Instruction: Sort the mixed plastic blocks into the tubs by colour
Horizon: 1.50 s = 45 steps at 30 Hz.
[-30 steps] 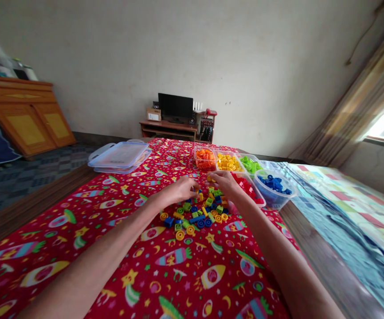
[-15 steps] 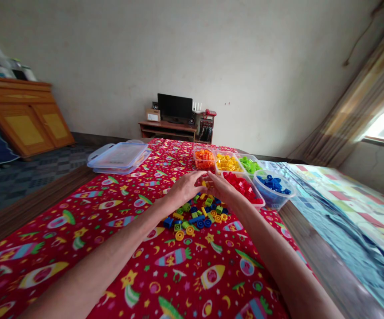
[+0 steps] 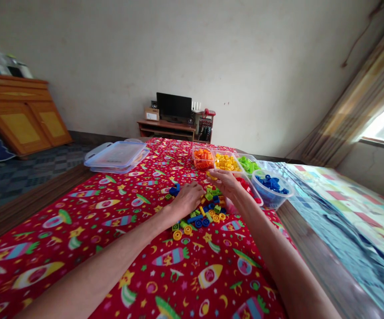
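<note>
A pile of small loose bricks (image 3: 208, 210), blue, green, yellow and orange, lies on the red rocket-print cloth (image 3: 139, 248). My left hand (image 3: 187, 197) rests palm down on the pile's left side with its fingers curled under; what they grip is hidden. A few blue bricks (image 3: 174, 190) lie just left of it. My right hand (image 3: 227, 181) hovers over the far side of the pile, beside the tub of red bricks (image 3: 249, 188), and pinches a small yellow brick (image 3: 211, 174) at its fingertips.
Behind the pile stand clear tubs of orange (image 3: 203, 158), yellow (image 3: 227, 162) and green bricks (image 3: 249, 165), and a round bowl of blue bricks (image 3: 272, 186). Stacked clear lids (image 3: 117, 155) sit far left. The table's right edge (image 3: 298, 221) runs close to the tubs.
My left hand has drawn back from my right hand and dropped onto the left of the pile. My right hand has shifted slightly right, toward the tubs.
</note>
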Motion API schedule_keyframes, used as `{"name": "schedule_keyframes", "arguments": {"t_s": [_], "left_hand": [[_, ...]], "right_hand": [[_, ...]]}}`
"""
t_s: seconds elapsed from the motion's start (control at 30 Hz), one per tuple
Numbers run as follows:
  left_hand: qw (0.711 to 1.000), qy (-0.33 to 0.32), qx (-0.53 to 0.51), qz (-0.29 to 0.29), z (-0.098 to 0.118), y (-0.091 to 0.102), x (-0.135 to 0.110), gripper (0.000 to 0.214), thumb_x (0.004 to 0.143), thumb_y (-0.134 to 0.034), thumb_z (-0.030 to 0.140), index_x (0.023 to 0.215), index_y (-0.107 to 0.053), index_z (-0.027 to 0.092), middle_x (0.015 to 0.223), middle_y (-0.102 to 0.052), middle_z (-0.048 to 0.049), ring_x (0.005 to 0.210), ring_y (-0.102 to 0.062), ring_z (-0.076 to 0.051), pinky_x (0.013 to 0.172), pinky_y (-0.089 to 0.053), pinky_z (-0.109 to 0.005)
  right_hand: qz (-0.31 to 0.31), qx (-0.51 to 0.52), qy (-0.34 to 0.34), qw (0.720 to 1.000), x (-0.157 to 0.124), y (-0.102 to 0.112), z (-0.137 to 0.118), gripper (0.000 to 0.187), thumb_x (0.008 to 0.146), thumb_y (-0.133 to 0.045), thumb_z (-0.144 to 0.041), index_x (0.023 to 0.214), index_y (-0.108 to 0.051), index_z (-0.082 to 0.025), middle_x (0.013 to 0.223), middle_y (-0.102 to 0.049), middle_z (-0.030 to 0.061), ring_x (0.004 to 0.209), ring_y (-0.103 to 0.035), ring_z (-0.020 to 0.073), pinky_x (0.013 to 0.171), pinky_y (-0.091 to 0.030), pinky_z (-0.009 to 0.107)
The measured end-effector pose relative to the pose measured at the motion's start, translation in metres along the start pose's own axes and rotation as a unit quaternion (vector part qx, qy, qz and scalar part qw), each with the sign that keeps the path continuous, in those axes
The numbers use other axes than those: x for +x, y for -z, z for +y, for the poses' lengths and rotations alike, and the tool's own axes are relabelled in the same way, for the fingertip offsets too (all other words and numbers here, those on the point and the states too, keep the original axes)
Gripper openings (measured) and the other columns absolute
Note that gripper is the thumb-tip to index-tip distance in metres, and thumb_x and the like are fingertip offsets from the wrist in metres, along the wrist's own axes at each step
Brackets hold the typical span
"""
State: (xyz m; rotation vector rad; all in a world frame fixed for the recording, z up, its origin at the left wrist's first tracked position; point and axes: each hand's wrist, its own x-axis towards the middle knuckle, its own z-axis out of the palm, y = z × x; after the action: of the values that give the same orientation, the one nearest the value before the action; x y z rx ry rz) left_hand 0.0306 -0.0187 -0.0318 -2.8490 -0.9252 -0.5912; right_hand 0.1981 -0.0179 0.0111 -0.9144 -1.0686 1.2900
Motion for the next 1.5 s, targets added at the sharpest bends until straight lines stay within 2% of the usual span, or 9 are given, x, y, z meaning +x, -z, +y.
{"name": "schedule_keyframes", "arguments": {"t_s": [0.17,0.3,0.47,0.63,0.9,1.03,1.2,1.37,1.5], "left_hand": [[1.0,0.001,-0.008,0.022,0.001,0.0,0.0,0.024,0.084,-0.048,0.008,0.09,-0.069,0.018,0.089,-0.069,-0.0074,0.095,-0.059,-0.024,0.085,-0.045,-0.039],[0.989,0.084,-0.075,0.092,-0.013,0.006,0.004,0.026,0.079,-0.052,0.006,0.097,-0.067,0.017,0.091,-0.07,-0.0082,0.092,-0.063,-0.023,0.083,-0.049,-0.037],[0.929,0.184,-0.279,0.162,-0.028,0.02,0.012,0.026,0.079,-0.061,0.017,0.106,-0.06,0.018,0.087,-0.072,-0.0043,0.078,-0.068,-0.018,0.072,-0.056,-0.03],[0.891,0.177,-0.38,0.177,-0.023,0.024,0.016,0.029,0.074,-0.066,0.019,0.102,-0.06,0.017,0.081,-0.071,-0.0026,0.071,-0.068,-0.016,0.067,-0.057,-0.029],[0.915,0.162,-0.329,0.169,-0.021,0.032,0.015,0.027,0.078,-0.062,0.029,0.102,-0.062,0.017,0.083,-0.07,-0.0035,0.076,-0.067,-0.018,0.069,-0.056,-0.03],[0.933,0.199,-0.239,0.182,-0.045,0.033,0.006,0.027,0.084,-0.047,0.031,0.097,-0.066,0.017,0.085,-0.071,-0.0045,0.078,-0.066,-0.018,0.072,-0.054,-0.028],[0.949,0.249,-0.138,0.133,-0.08,0.012,-0.01,0.029,0.079,-0.043,0.025,0.091,-0.068,0.017,0.097,-0.071,-0.0081,0.088,-0.065,-0.021,0.076,-0.052,-0.03],[0.955,0.255,-0.122,0.086,-0.094,-0.004,-0.021,0.037,0.083,-0.036,0.032,0.086,-0.07,0.016,0.094,-0.072,-0.0095,0.09,-0.065,-0.024,0.082,-0.05,-0.034],[0.961,0.233,-0.123,0.088,-0.096,-0.007,-0.023,0.043,0.087,-0.032,0.038,0.086,-0.07,0.017,0.092,-0.071,-0.0085,0.088,-0.065,-0.022,0.08,-0.05,-0.032]], "right_hand": [[-0.006,0.008,-0.008,1.0,-0.006,-0.01,0.006,0.027,0.051,-0.084,-0.028,0.061,-0.062,-0.016,0.067,-0.064,0.0021,0.072,-0.063,0.015,0.068,-0.052,0.028],[-0.002,-0.009,-0.002,1.0,-0.007,-0.01,0.005,0.027,0.049,-0.084,-0.028,0.06,-0.063,-0.015,0.064,-0.062,0.0,0.065,-0.06,0.0124,0.067,-0.051,0.027],[0.004,-0.054,-0.007,0.998,-0.008,-0.007,0.002,0.026,0.049,-0.083,-0.029,0.06,-0.065,-0.014,0.064,-0.062,-0.0004,0.062,-0.059,0.0117,0.068,-0.051,0.027],[-0.059,-0.077,-0.037,0.995,-0.012,-0.013,0.004,0.032,0.054,-0.082,-0.042,0.063,-0.068,-0.014,0.067,-0.066,0.0031,0.067,-0.061,0.0133,0.068,-0.05,0.026],[-0.055,-0.084,-0.024,0.995,-0.014,-0.016,0.001,0.036,0.047,-0.084,-0.044,0.059,-0.067,-0.015,0.063,-0.063,0.001,0.064,-0.059,0.0119,0.068,-0.052,0.027],[-0.032,-0.096,-0.014,0.995,-0.014,-0.016,0.001,0.034,0.045,-0.085,-0.04,0.054,-0.063,-0.015,0.057,-0.057,-0.0025,0.059,-0.055,0.0099,0.066,-0.053,0.026],[-0.033,-0.109,-0.005,0.994,-0.013,-0.013,-0.004,0.031,0.048,-0.084,-0.038,0.057,-0.064,-0.015,0.058,-0.059,-0.0025,0.057,-0.057,0.0096,0.066,-0.055,0.027],[0.02,-0.145,0.046,0.988,0.002,0.007,-0.016,0.024,0.055,-0.079,-0.034,0.062,-0.066,-0.015,0.06,-0.063,-0.0014,0.058,-0.061,0.0115,0.065,-0.056,0.028],[0.117,-0.267,0.1,0.951,0.036,0.031,-0.033,0.018,0.06,-0.074,-0.028,0.06,-0.065,-0.013,0.056,-0.062,-0.0006,0.053,-0.061,0.0123,0.06,-0.055,0.027]]}}
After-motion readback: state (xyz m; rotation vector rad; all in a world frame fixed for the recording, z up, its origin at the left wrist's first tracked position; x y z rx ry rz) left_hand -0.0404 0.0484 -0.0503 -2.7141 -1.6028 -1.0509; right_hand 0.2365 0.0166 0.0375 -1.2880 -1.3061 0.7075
